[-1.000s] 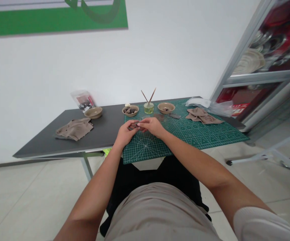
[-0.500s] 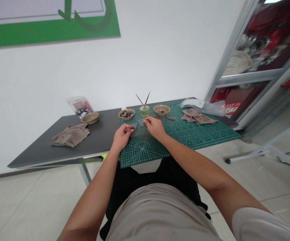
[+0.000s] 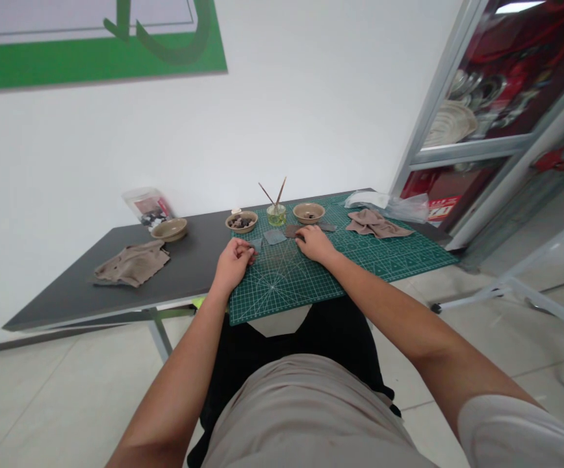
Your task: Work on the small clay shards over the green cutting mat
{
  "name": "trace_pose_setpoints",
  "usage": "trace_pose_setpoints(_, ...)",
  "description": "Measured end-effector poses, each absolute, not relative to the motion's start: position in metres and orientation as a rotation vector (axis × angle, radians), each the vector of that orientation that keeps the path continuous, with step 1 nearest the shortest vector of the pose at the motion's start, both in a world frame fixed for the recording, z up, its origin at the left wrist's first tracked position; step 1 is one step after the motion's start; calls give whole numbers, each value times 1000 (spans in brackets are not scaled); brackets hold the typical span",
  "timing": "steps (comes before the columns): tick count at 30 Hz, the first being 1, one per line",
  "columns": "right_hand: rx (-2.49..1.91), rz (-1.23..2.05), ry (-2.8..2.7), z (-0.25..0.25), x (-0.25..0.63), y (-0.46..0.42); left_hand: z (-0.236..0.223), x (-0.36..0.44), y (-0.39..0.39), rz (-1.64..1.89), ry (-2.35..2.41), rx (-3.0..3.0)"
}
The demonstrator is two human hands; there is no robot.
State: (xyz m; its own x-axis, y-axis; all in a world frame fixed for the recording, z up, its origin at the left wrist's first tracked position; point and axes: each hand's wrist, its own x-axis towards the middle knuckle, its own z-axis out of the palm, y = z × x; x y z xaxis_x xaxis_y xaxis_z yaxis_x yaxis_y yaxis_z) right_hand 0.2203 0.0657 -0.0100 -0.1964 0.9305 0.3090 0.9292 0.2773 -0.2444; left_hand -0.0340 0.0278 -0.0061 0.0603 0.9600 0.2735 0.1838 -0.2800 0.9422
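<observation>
My left hand (image 3: 234, 262) is closed in a pinch over the left part of the green cutting mat (image 3: 306, 279). What it pinches is too small to make out. A small grey sheet (image 3: 256, 244) shows right beside those fingertips. My right hand (image 3: 315, 244) has its fingers bent down onto a brown sandpaper sheet (image 3: 290, 231), partly covered by them. Between the hands lies a translucent grey sheet (image 3: 275, 236), flat on the mat. Another dark grey strip (image 3: 328, 227) is just beyond my right hand.
Along the back stand a bowl of dark stones (image 3: 242, 222), a glass jar with two sticks (image 3: 277, 214) and a bowl with few pieces (image 3: 308, 212). Brown cloths (image 3: 377, 223) lie right and left. Another bowl (image 3: 169, 229) and a plastic bag (image 3: 146, 207) stand at left.
My hands were together at first, then came apart. My right hand let go of the grey sheet and moved right to the brown sheet. The view shifted slightly.
</observation>
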Motion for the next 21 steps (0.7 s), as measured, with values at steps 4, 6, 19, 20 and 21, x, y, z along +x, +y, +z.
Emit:
trace_pose_setpoints(4, -1768, -43, -2147, -7, 224, 74, -5, -34, 28, 1271, 1208, 1576)
trace_pose_setpoints(6, -1796, -31, -2171, -8, 225, 77, -4, -35, 27, 1262, 1215, 1573)
trace_pose_setpoints(19, -1960, -64, -1996, -7, 227, 66, -3, -33, 25, 1244, 1233, 1566)
trace_pose_setpoints(20, -1977, -45, -2002, -7, 227, 67, -3, -33, 25, 1242, 1231, 1562)
trace_pose_setpoints(21, -1998, -23, -2003, -7, 226, 68, -3, -33, 25, 1241, 1228, 1558)
